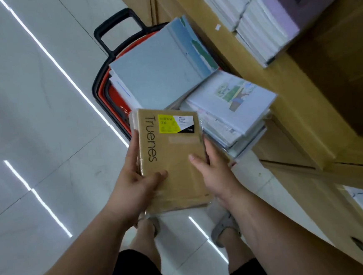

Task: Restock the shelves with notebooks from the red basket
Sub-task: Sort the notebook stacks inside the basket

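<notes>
Two sets of fingers (133,145) grasp one shrink-wrapped brown pack (173,159) of notebooks. The left hand (140,179) lays its thumb across the cover's lower left while its fingers run up the left edge. The right hand (216,171) mirrors it, thumb on the cover and fingers curled round the right edge. So the pack sits between the palms, cover up, held in the air above the floor (34,127), just in front of the basket (116,99) and clear of it.

To do this step well, I judge, keep both edges pinched while turning toward the shelf (291,81). The wrap looks slick, and the pack seems to be several books that could slide apart. Square it before setting it down, and pick a gap that suits its kind; the stacks (261,29) on the shelf at right look white and lilac, not brown.

Beyond the pack, the basket holds a blue-covered pile (155,70). An illustrated pile (232,107) lies beside that; whether it rests in the basket or against the shelf I cannot tell.
</notes>
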